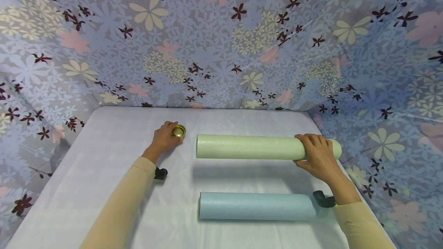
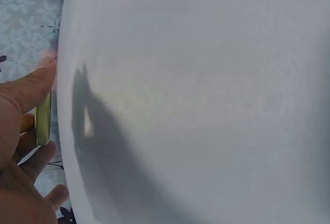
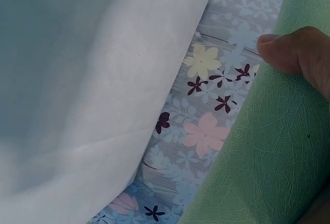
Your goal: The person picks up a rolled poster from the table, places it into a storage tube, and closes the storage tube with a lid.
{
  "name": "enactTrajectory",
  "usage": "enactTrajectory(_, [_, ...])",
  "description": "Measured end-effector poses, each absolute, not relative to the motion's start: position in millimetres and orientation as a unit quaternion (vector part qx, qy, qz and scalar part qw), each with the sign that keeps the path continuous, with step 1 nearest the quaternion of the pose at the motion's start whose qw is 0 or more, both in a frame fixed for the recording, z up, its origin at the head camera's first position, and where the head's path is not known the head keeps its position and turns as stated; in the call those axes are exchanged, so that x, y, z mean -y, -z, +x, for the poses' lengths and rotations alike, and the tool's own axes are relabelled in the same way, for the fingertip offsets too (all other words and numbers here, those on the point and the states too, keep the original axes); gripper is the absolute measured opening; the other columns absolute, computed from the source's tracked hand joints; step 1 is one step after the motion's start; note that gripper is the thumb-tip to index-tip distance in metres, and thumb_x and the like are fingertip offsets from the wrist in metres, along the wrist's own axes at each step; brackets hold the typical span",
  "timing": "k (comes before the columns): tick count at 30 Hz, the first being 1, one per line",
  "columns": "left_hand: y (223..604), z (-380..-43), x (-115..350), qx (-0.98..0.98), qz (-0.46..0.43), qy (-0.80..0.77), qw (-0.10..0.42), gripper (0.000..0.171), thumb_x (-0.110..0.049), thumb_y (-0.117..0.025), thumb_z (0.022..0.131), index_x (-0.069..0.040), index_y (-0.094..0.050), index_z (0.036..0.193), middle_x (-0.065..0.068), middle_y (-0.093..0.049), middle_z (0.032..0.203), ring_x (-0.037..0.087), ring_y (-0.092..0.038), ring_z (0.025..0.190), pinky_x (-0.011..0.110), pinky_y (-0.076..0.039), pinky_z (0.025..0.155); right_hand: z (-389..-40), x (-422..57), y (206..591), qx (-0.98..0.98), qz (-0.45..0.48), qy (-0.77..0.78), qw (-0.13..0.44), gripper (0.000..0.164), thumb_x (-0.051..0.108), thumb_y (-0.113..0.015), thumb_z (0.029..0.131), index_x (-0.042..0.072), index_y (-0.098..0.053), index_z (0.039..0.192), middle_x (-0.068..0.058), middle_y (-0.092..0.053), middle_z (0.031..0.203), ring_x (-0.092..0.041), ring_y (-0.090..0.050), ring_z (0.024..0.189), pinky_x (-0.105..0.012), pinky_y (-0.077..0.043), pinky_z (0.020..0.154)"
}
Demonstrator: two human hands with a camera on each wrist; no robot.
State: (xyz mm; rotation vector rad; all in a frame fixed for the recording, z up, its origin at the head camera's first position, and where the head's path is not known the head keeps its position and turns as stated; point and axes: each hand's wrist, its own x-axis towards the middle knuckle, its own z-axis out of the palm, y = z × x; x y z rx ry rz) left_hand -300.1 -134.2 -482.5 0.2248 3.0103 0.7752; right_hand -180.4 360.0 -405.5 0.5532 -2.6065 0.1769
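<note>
My left hand (image 1: 163, 137) pinches a round gold-coloured lid (image 1: 178, 130) by its edge, left of centre in the head view. The left wrist view shows the lid (image 2: 43, 123) edge-on between thumb and fingers. At the right, my right hand (image 1: 318, 156) grips a long pale green tube (image 1: 249, 147) near its right end, fingers over the top and thumb underneath. The tube lies level, raised over the table with a shadow beneath. Its wrinkled green surface (image 3: 258, 152) fills the right side of the right wrist view, the thumb (image 3: 289, 51) against it.
A light blue tube (image 1: 256, 206) lies on the white-covered table (image 1: 104, 145), nearer me and parallel to the green one. Flower-patterned cloth (image 1: 207, 49) hangs behind the table and along both sides.
</note>
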Motion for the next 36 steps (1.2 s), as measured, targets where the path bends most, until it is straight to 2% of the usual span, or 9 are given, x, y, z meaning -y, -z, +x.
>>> enactTrajectory(8, [471,-297,138,-0.955,0.082,-0.286,0.010,0.071,-0.029,-0.067,0.087,-0.004,-0.034,0.144,0.021,-0.039,0.139,0.038,-0.040,0.130,0.061,-0.029,0.105,-180,-360,405,0.949,0.199,-0.065,0.234,0.083,0.016,-0.090,0.053,0.009,-0.050,0.125,-0.021,-0.051,0.117,-0.043,-0.045,0.107,-0.062,-0.030,0.088])
enactTrajectory(20, [459,-283,143,-0.932,0.069,-0.355,0.010,0.069,-0.025,-0.066,0.088,-0.004,-0.031,0.145,0.020,-0.032,0.144,0.040,-0.038,0.131,0.062,-0.022,0.108,-180,-360,404,0.951,0.196,-0.062,0.231,0.084,0.016,-0.091,0.053,0.009,-0.049,0.126,-0.021,-0.051,0.117,-0.043,-0.044,0.108,-0.062,-0.030,0.089])
enactTrajectory(28, [449,-274,142,-0.910,0.062,-0.409,0.014,0.070,-0.022,-0.067,0.087,-0.007,-0.030,0.145,0.018,-0.029,0.146,0.040,-0.036,0.132,0.058,-0.030,0.108,-181,-360,403,0.952,0.191,-0.063,0.229,0.084,0.015,-0.091,0.053,0.009,-0.050,0.126,-0.021,-0.051,0.117,-0.044,-0.044,0.110,-0.063,-0.029,0.090])
enactTrajectory(36, [442,-264,141,-0.898,0.063,-0.436,0.004,0.071,-0.019,-0.066,0.087,-0.006,-0.029,0.146,0.019,-0.030,0.145,0.037,-0.035,0.134,0.055,-0.028,0.111,-181,-358,403,0.953,0.188,-0.062,0.229,0.083,0.015,-0.090,0.054,0.009,-0.050,0.126,-0.021,-0.051,0.118,-0.043,-0.044,0.109,-0.063,-0.029,0.089])
